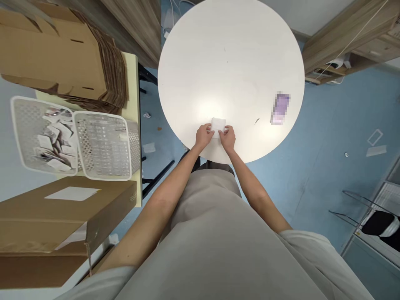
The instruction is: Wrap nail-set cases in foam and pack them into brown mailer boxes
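A small white square piece (218,124), flat and pale like a folded sheet or thin packet, lies at the near edge of the round white table (231,79). My left hand (204,135) grips its left side, with the thumb on top near the lower edge. On the right side, my right hand (228,136) pinches it in the same way, thumb on top and fingers at the side. What the piece is made of cannot be made out.
A blurred purple object (280,108) lies on the table's right. Leftward, a side table (133,91) bears stacked flat cardboard (56,54), a white basket of packets (18,137), another basket of clear plastic pieces (103,178) and a large cardboard box (31,225).
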Available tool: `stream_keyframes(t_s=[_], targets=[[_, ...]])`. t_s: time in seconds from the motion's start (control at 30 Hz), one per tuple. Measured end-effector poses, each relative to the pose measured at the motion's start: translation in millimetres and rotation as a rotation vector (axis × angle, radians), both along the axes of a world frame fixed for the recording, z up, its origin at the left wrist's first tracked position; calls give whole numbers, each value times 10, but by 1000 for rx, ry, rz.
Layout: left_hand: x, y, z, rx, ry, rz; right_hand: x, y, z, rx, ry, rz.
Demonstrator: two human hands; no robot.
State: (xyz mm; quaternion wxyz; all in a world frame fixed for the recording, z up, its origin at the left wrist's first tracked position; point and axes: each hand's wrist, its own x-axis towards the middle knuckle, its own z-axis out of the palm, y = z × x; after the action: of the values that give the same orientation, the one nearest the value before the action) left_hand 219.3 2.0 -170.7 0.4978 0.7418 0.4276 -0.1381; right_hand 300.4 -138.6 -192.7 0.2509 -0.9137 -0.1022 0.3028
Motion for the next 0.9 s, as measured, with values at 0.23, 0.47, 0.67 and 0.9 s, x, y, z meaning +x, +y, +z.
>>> stream_keyframes(t_s=[0.23, 0.47, 0.67, 0.9], targets=[[-10, 1040, -234, 156, -46, 64, 28, 1335, -115, 42, -40, -3], [154, 2058, -450, 203, -40, 65, 381, 2349, -219, 14, -24, 153], [31, 1824, -398, 180, -99, 53, 281, 2244, -62, -82, -60, 162], [-270, 2291, -82, 323, -269, 21, 283, 2341, -4, -107, -119, 150]])
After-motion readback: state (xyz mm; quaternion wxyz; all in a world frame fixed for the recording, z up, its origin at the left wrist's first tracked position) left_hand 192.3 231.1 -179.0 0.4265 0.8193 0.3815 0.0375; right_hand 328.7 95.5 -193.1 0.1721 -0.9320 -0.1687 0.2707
